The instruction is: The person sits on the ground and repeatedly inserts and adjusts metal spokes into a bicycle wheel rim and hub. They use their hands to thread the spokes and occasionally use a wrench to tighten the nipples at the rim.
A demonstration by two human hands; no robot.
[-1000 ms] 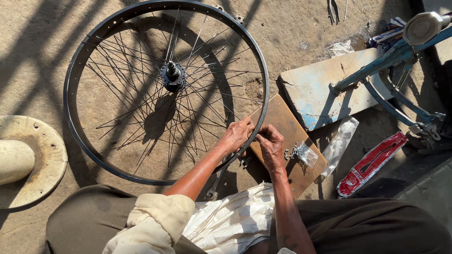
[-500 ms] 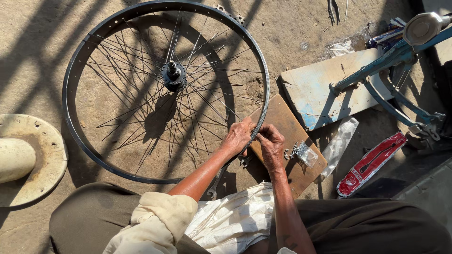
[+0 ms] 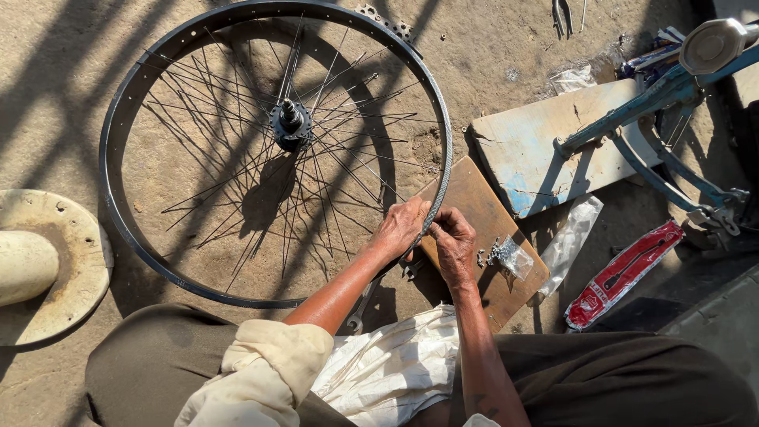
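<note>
Bicycle wheel rim point(image 3: 130, 237) was pinched by left hand point(image 3: 402, 228) and right hand point(image 3: 454, 241), grips closed, above brown board point(image 3: 482, 209).

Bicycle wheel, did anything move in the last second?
Hardly anything. Left hand and right hand stay together at the near side of the wheel rim, above the wooden board. The wheel, the small bag of parts and the red packet lie unmoved.

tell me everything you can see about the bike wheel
The bike wheel is a dark metal rim without a tyre, lying flat on sandy ground. Thin wire spokes fan from a black hub; several look loose and uneven. Both hands, left hand and right hand, meet at its near right edge, above a wooden board.
</note>
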